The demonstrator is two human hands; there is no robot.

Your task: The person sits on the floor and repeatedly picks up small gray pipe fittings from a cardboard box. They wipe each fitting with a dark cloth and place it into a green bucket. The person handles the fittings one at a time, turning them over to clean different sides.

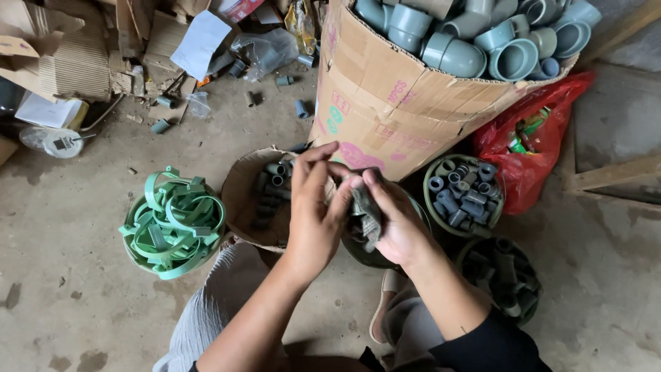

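Soft, even daylight, weak shadows (edges slightly bowed), mostly sharp focus.

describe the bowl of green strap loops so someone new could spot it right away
Start at the big tilted cardboard box heaped with grey pipe elbows, then look down and left across the concrete floor. The bowl sits left of the left hand, piled with bright green strap loops; neighbouring containers hold only dull grey fittings.

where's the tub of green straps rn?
Head view, left of the left hand: the tub of green straps sits on the floor beside the small cardboard box.
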